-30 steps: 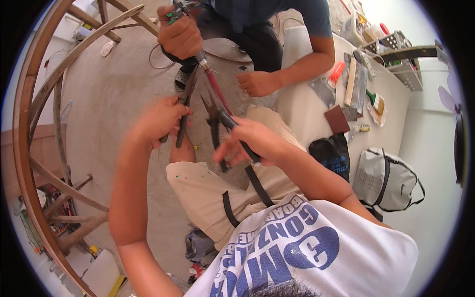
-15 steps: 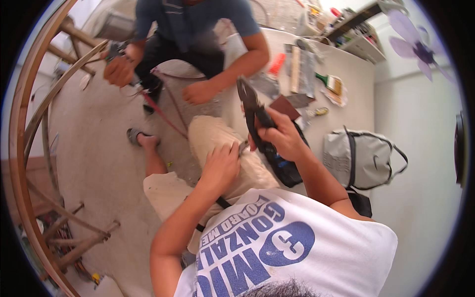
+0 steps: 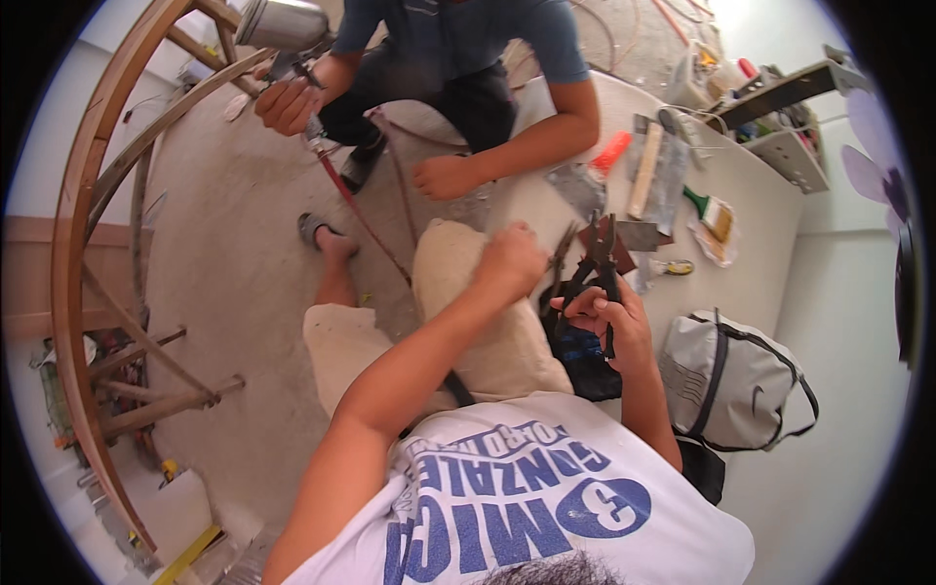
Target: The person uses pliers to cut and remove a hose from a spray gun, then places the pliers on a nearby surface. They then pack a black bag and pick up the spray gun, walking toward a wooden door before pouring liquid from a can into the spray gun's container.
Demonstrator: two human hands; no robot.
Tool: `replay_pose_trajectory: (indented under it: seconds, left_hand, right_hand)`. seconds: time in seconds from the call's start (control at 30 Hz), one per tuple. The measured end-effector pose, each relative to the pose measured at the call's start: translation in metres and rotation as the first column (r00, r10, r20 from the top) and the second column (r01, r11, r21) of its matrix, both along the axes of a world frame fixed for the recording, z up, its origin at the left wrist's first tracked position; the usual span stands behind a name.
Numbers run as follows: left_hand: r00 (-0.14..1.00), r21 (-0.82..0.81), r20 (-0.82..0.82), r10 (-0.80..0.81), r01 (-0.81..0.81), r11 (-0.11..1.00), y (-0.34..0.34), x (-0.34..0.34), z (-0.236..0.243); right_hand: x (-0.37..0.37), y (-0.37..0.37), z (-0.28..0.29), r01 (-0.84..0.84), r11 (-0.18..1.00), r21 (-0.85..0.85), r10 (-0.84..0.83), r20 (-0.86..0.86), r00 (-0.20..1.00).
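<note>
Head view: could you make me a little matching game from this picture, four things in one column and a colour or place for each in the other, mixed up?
Things:
1. Black-handled pliers
2. Paintbrush
3. Duffel bag
4. Spray gun

Colour or place:
A. light grey
B. in the co-worker's hand
C. in the person's right hand
D. green-handled

Pairs: 1-C, 2-D, 3-A, 4-B

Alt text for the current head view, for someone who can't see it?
A person's right hand holds open black-handled pliers; the left hand is beside a second dark tool, its grip unclear. Opposite, a co-worker's hand holds a spray gun. To the right are a green-handled brush and a grey bag.
</note>
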State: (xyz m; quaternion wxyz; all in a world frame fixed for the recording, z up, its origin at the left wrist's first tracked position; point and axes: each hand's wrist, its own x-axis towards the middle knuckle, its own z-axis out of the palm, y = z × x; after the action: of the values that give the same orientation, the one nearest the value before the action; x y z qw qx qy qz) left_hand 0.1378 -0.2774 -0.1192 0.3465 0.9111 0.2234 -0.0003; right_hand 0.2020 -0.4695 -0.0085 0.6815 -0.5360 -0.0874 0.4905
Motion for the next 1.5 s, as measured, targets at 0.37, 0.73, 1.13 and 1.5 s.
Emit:
replay_pose_trajectory:
  seconds: [0.37,0.73,1.13,1.5]
  left_hand:
    - [0.737,-0.743,0.242,0.630,-0.276,0.609,0.300,-0.159,0.059]
    - [0.913,-0.774,0.230,0.338,-0.039,0.631,0.342,-0.113,0.022]
    - [0.842,-0.971,-0.150,0.517,-0.225,0.086,0.210,-0.177,0.057]
    - [0.887,-0.925,-0.026,0.461,-0.196,0.325,0.212,-0.190,0.066]
  right_hand:
    - [-0.073,0.226,0.010,-0.595,0.802,-0.056,0.588,-0.110,0.802]
    - [-0.108,0.301,0.002,-0.276,0.946,-0.172,0.203,-0.352,0.914]
    - [-0.090,0.302,-0.005,-0.303,0.920,-0.247,0.273,-0.148,0.950]
    - [-0.080,0.305,0.011,-0.494,0.812,-0.311,0.495,-0.084,0.865]
